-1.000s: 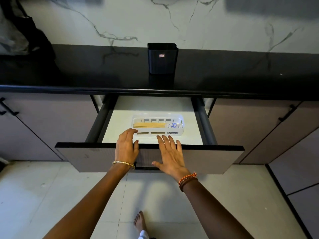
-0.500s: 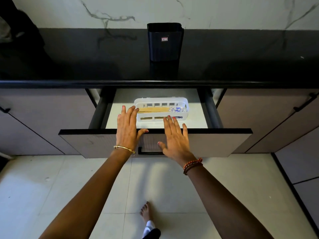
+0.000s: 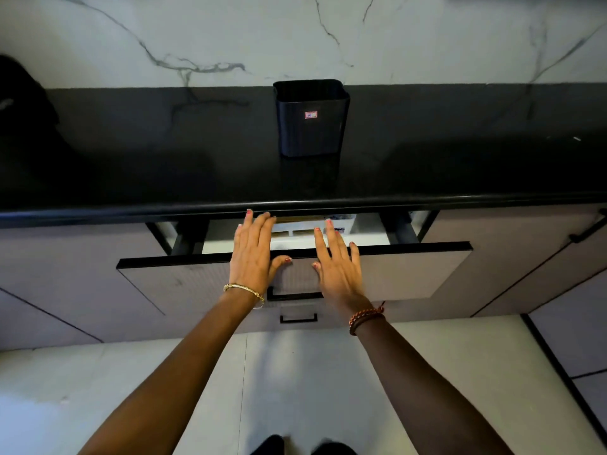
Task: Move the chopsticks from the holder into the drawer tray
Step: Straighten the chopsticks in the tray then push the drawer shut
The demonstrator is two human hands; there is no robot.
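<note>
The black holder (image 3: 311,118) stands upright on the dark counter (image 3: 164,159), against the marble wall. Below it the drawer (image 3: 410,267) is only a little way out. The white tray (image 3: 295,229) inside shows as a strip between my hands, mostly hidden under the counter edge. A sliver of the wooden chopsticks (image 3: 295,220) is visible in it. My left hand (image 3: 253,254) and my right hand (image 3: 338,261) lie flat, fingers spread, on the drawer's front and top edge, holding nothing.
A black handle (image 3: 294,296) sits on the drawer front between my wrists, and a second handle (image 3: 298,318) on the drawer below. Closed cabinet doors flank the drawer. A dark bag (image 3: 23,103) lies at the counter's left end. Pale tiled floor below.
The drawer has slid inward under both palms, from wide out to nearly in. The tray and chopsticks have gone mostly under the counter edge.
</note>
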